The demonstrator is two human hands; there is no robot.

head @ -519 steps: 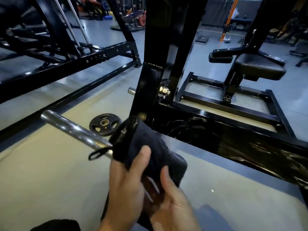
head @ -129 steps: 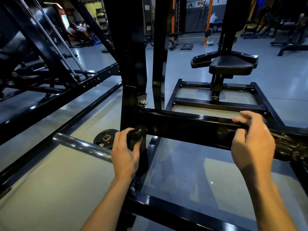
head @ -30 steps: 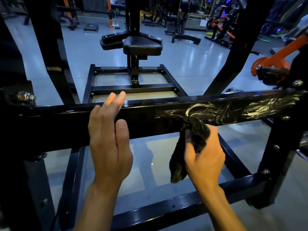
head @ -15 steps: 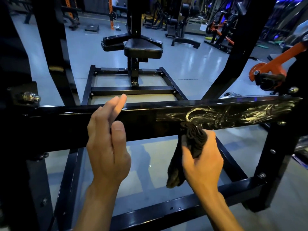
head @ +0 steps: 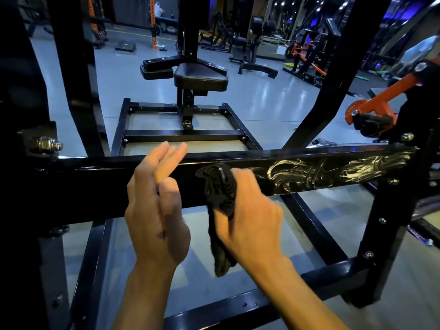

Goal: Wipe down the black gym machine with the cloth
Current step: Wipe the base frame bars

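Head view: my right hand grips the bunched black cloth against the crossbar (streaks rightward); left hand, fingers relaxed, steadies.

Orange lever right; gym equipment across grey floor.

Cloth and right hand now farther left

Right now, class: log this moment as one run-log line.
right hand: grips cloth, pressed on crossbar | left hand: open, by bar | smears: remain to the right
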